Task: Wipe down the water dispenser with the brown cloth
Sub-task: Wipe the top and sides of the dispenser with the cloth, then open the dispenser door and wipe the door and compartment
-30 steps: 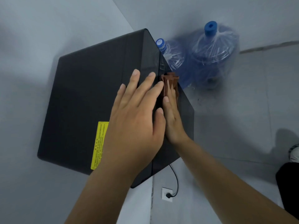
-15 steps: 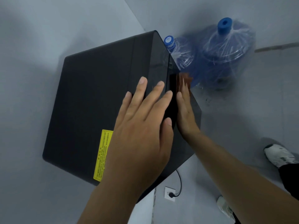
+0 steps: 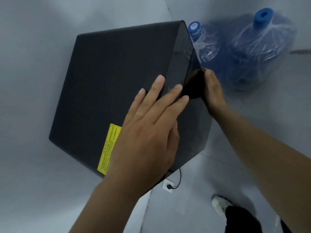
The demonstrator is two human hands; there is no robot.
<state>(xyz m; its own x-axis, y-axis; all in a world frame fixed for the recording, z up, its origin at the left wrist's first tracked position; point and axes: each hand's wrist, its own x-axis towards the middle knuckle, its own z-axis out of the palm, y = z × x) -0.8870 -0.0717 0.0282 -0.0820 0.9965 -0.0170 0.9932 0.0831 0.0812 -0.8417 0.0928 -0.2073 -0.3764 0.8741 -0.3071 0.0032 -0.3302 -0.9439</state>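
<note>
The black water dispenser [image 3: 117, 78] is seen from above, with a yellow label [image 3: 109, 149] on its top. My left hand [image 3: 148, 130] lies flat on the top near the right edge, fingers straight. My right hand [image 3: 212, 91] reaches over that edge and presses the brown cloth [image 3: 202, 70] against the dispenser's upright face with straight fingers. Only a brown edge of the cloth shows above the fingertips; the rest is dark and mostly hidden between hand and panel.
Two blue water bottles stand on the floor beyond the dispenser, one small-capped [image 3: 204, 46] and one wrapped in clear plastic [image 3: 262, 41]. A wall socket with a black plug [image 3: 168, 185] sits low behind the dispenser. My shoe [image 3: 220, 205] is at bottom right. Walls close in on the left.
My right hand has slid the cloth along the dispenser's upright face, and less of the cloth shows now. My left hand stays flat on the top. The view has shifted.
</note>
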